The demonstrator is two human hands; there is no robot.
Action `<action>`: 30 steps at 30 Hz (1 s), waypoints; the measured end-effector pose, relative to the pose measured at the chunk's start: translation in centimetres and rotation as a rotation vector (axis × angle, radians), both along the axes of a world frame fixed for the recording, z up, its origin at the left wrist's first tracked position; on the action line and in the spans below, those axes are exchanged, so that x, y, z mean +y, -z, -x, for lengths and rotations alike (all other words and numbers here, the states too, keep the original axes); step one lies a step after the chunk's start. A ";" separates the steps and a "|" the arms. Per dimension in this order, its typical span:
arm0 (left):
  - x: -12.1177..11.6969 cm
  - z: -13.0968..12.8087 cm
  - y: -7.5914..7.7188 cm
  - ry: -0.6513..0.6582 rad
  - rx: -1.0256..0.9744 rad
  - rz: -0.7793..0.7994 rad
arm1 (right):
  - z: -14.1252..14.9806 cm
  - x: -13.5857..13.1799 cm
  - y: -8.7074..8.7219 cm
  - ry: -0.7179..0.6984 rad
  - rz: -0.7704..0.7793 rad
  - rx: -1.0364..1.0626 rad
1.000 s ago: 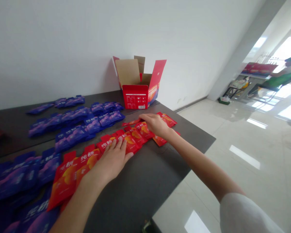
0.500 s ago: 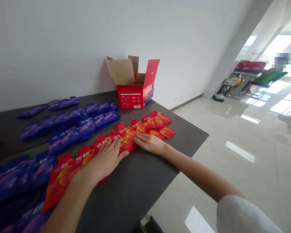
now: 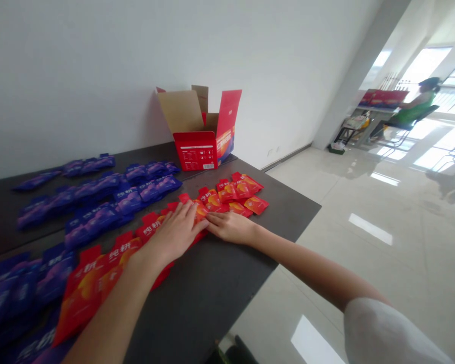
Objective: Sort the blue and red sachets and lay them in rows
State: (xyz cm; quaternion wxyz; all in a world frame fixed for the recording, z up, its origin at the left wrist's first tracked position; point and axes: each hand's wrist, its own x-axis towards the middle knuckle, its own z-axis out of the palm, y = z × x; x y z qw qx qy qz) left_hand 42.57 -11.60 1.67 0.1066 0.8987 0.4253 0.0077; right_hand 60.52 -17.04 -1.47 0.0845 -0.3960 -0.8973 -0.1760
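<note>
A long row of red-and-orange sachets (image 3: 85,290) with white Chinese lettering runs diagonally across the dark table top (image 3: 200,298). My left hand (image 3: 174,235) lies flat on the row with its fingers spread, covering several sachets. My right hand (image 3: 229,227) rests palm-down on the table, its fingertips against the red sachets and close to my left hand's thumb. Beyond it, a loose cluster of red sachets (image 3: 238,189) overlaps at the row's far end. Neither hand grips anything.
Many blue-purple sachets (image 3: 94,220) lie in rows to the left. An open red cardboard box (image 3: 195,150) stands against the white wall (image 3: 79,76) at the table's far end. A seated person (image 3: 415,108) works across the glossy tiled floor (image 3: 364,253).
My right hand has moved from the far red sachets toward my left hand, and the hands are now close together. The far red sachets lie in a tighter cluster.
</note>
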 end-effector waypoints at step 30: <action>-0.7 1.9 1.0 0.020 0.185 0.028 | -5.8 6.4 0.2 0.181 0.229 0.232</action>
